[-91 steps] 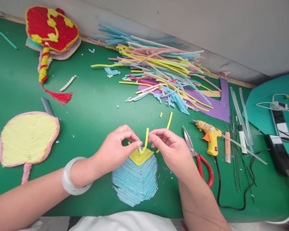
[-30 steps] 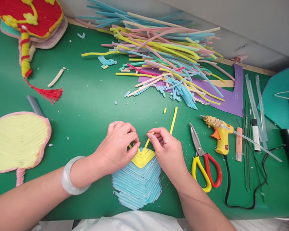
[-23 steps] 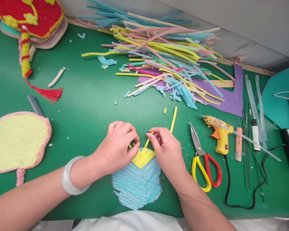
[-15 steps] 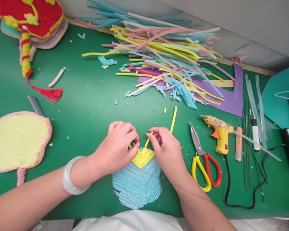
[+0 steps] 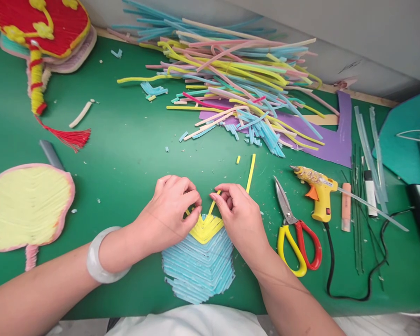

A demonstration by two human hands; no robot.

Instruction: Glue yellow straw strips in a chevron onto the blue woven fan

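Observation:
A fan-shaped piece covered in slanted light-blue pipe cleaners [image 5: 199,266] lies flat before me. Yellow pipe cleaners form a V [image 5: 206,231] at its upper end. Thumb and fingers of my right hand [image 5: 241,217] pinch a short yellow pipe cleaner [image 5: 213,203], which slants up from the V. My left hand [image 5: 171,207] is closed over the V's left side, where yellow ends run beneath its fingers; its fingertips hide what they grip. Just beyond my right hand lies a loose yellow pipe cleaner [image 5: 251,172].
Scissors [image 5: 292,224] and a yellow glue gun [image 5: 317,189] lie to the right, with a black cord. Many coloured pipe cleaners [image 5: 227,60] are heaped at the back on a purple sheet [image 5: 336,140]. At left are a pale yellow fan [image 5: 28,205] and a red fan [image 5: 66,28].
The whole view shifts very slightly. Both hands stay in nearly the same place and pose over the yellow V.

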